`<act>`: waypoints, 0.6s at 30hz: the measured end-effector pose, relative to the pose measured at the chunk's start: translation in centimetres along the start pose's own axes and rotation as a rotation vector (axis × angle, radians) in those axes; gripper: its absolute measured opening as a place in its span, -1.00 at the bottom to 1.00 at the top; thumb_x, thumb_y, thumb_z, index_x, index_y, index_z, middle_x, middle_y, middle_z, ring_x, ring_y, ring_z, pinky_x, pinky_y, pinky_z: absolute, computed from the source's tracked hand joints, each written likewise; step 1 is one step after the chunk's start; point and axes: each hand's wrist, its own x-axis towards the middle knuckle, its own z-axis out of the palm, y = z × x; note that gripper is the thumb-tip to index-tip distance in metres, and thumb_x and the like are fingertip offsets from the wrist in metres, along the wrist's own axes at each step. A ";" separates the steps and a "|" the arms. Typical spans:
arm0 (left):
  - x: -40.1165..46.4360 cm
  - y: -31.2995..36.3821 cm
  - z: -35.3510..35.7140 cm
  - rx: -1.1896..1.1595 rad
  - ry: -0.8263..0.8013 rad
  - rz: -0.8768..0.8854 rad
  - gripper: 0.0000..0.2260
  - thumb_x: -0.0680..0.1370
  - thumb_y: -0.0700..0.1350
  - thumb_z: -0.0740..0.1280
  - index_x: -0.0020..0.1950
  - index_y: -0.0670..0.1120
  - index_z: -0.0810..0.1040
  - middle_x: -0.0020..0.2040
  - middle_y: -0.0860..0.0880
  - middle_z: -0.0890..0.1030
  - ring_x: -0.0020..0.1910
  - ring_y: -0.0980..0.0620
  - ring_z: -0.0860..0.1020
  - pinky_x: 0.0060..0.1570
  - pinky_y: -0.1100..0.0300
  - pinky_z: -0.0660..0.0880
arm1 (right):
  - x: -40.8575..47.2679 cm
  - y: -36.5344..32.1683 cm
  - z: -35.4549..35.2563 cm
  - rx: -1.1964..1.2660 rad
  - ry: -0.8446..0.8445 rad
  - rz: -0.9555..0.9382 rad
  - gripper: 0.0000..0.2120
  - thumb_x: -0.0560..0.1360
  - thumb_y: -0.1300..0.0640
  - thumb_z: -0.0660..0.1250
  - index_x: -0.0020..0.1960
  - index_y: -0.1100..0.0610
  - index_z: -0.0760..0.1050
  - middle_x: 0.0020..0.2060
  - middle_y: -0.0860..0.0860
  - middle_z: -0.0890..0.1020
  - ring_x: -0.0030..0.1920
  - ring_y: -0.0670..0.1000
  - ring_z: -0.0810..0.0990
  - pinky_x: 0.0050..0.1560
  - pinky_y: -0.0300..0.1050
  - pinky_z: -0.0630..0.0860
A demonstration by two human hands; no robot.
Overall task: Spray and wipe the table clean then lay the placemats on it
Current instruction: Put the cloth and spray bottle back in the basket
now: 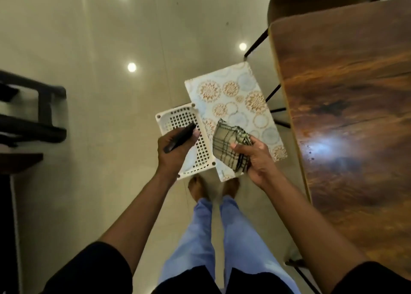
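Standing beside the wooden table [347, 120], the person looks straight down past both forearms at a glossy pale floor [89, 49] that mirrors three ceiling lights. The left hand [175, 148] has its fingers curled round a slim dark object [180, 137] (too blurred to say what it is), which lies slantwise across the palm. The right hand [255, 160] pinches a folded checked cloth [230, 147], thumb on the near face and fingers wrapped behind it. The two hands are held apart, side by side, out in front of the body and clear of the table's edge.

Below them on the floor sits a white plastic basket [164, 120] with a perforated grid bottom. A placemat [235, 102] printed with pale blue rings and brown floral medallions lies partly over the basket's right side and reaches out toward the table; whether more mats lie beneath it cannot be told. The cloth and right hand hide part of its near end.

The table fills the right side of the view, its dark-grained top catching a bright glare patch. A dark chair [311, 2] stands at its far end, thin black legs showing below. Bare feet [196, 188] and light blue trousers [222, 238] appear at the bottom, and dark furniture [33, 115] stands at the left edge.
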 end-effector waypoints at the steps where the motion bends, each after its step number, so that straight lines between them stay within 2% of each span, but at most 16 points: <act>1: 0.5 -1.0 -0.4 0.001 -0.001 -0.004 -0.72 0.55 -0.39 0.50 0.26 -0.27 0.68 0.07 -0.05 0.78 -0.01 0.12 0.72 0.02 0.25 0.59 | 0.8 0.6 0.1 -0.012 -0.004 0.005 -0.57 0.45 0.46 0.45 0.31 0.37 0.52 0.15 0.31 0.69 0.10 0.30 0.69 0.14 0.23 0.64; 5: 2.0 -4.3 -1.3 -0.031 -0.081 0.000 -0.74 0.53 -0.46 0.45 0.21 -0.45 0.65 -0.06 0.02 0.79 0.00 0.07 0.72 0.08 0.24 0.58 | 4.1 2.5 0.4 -0.109 -0.010 0.011 -0.51 0.42 0.44 0.48 0.33 0.37 0.50 0.11 0.27 0.71 0.10 0.29 0.71 0.04 0.12 0.69; 7: 2.4 -5.7 -1.3 -0.051 -0.117 -0.003 -0.68 0.48 -0.43 0.43 0.24 -0.37 0.65 -0.09 0.05 0.78 0.02 0.03 0.72 0.10 0.19 0.58 | 5.6 3.3 0.5 -0.194 0.009 0.031 -0.31 0.34 0.31 0.61 0.42 0.31 0.44 0.16 0.24 0.70 0.16 0.31 0.69 0.05 0.10 0.69; 9: 2.6 -7.0 -1.0 -0.057 -0.144 0.013 -0.65 0.45 -0.40 0.41 0.23 -0.29 0.66 -0.09 0.06 0.78 0.03 0.02 0.72 0.11 0.16 0.57 | 6.6 3.9 0.6 -0.263 0.008 0.031 -0.05 0.17 0.11 0.73 0.47 0.23 0.42 0.26 0.22 0.66 0.21 0.26 0.68 0.20 0.20 0.64; 10: 2.6 -7.5 -0.7 -0.046 -0.161 0.034 -0.67 0.45 -0.40 0.41 0.20 -0.28 0.67 -0.09 0.06 0.78 0.03 0.01 0.71 0.11 0.14 0.57 | 7.0 4.0 0.5 -0.279 -0.005 0.023 0.00 0.12 0.05 0.75 0.48 0.20 0.41 0.29 0.21 0.64 0.22 0.24 0.67 0.28 0.27 0.59; 12: 2.8 -8.6 -0.2 -0.036 -0.194 0.057 -0.71 0.44 -0.40 0.40 0.13 -0.23 0.71 -0.08 0.04 0.78 0.03 -0.06 0.71 0.10 0.07 0.59 | 7.8 4.2 0.5 -0.323 -0.015 0.011 -0.07 0.20 0.08 0.72 0.48 0.16 0.41 0.29 0.19 0.64 0.20 0.19 0.69 0.30 0.29 0.57; 15: 3.3 -10.2 0.2 -0.055 -0.188 0.063 -0.70 0.42 -0.41 0.38 0.09 -0.18 0.72 -0.07 -0.05 0.78 0.01 -0.17 0.69 0.09 0.03 0.61 | 8.7 4.4 0.1 -0.409 0.001 -0.020 -0.36 0.43 0.31 0.56 0.46 0.17 0.43 0.19 0.14 0.70 0.09 0.11 0.74 0.25 0.19 0.62; 18: 4.1 -11.5 0.4 -0.058 -0.174 0.081 -0.65 0.41 -0.44 0.35 0.14 -0.23 0.71 0.04 -0.23 0.73 0.00 -0.26 0.68 0.05 0.02 0.60 | 9.7 4.8 -0.6 -0.473 -0.001 -0.032 -0.42 0.46 0.34 0.53 0.43 0.21 0.45 0.15 0.13 0.72 0.09 0.10 0.74 0.21 0.16 0.64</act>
